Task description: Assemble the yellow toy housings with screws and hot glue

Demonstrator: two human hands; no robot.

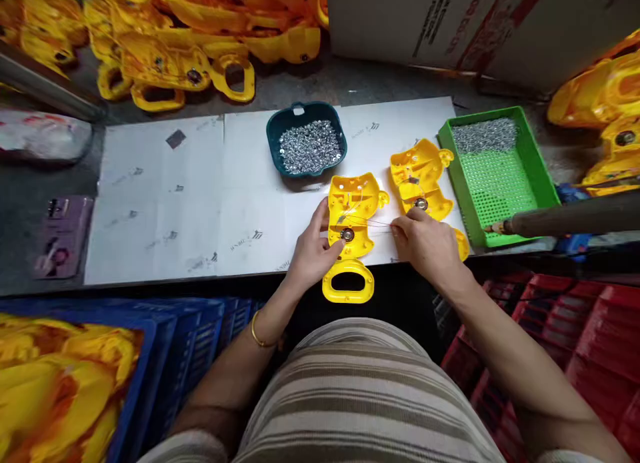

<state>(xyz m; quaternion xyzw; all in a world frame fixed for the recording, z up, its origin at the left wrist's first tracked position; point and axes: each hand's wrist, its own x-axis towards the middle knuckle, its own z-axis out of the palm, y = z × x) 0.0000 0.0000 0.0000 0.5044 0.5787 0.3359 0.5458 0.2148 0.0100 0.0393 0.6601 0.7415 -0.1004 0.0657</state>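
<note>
- Head view: the left hand (314, 253) grips the yellow shell (357, 197) by its left side, thumb over the edge.
- The shell sits hollow side up at the white board's (160, 183) near edge, long axis running away from the person, handle loop (349, 298) pointing back towards the body!
- The right hand (431, 244), fingertips pinched together, has thin red wire (373, 222) stretched sideways from the shell.

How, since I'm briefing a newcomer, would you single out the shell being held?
Find the long white sheet. Toward its right end, take the left shell of the yellow pair. Unlike its twin, it has red wire stretched rightward and its handle wholly visible.
</note>
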